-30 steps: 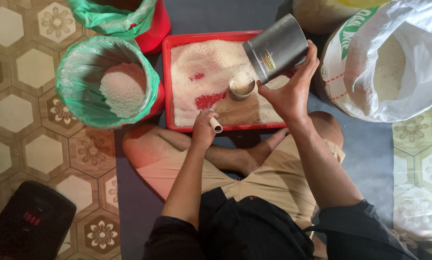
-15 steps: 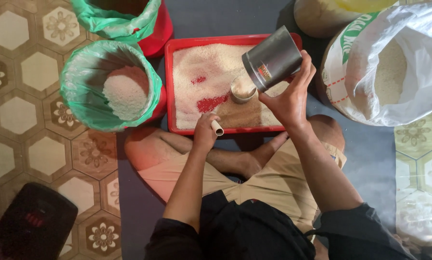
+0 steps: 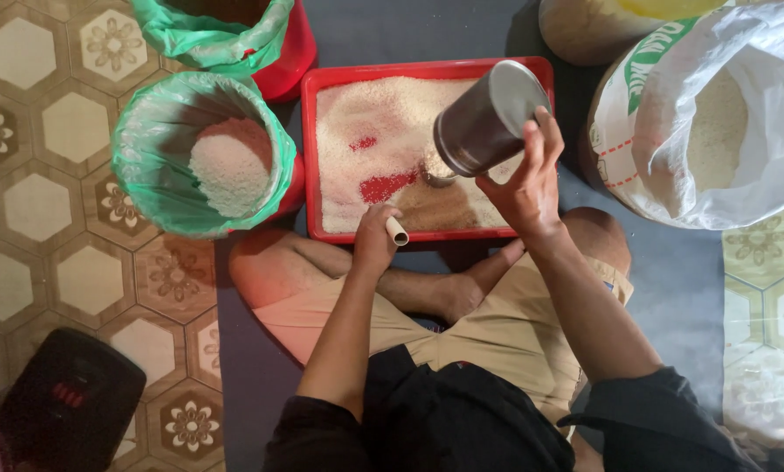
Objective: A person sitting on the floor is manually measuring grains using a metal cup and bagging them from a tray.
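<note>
1. Head view: the right hand (image 3: 524, 185) grips a metal can (image 3: 486, 119), tipped mouth-down over the red tray (image 3: 322, 157) of rice (image 3: 357, 114).
2. Below the can's mouth sits a small cup (image 3: 440, 177) in the grain.
3. The left hand (image 3: 373, 238) is closed around a short pale tube (image 3: 396, 231) at the tray's near edge.
4. Left of the tray, a green-lined bucket (image 3: 138, 149) holds more rice; a white sack (image 3: 759, 114) lies open on the right.

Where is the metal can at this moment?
In the head view, the metal can is in the right hand, tilted over the right part of the red tray, left of the white sack.
</note>
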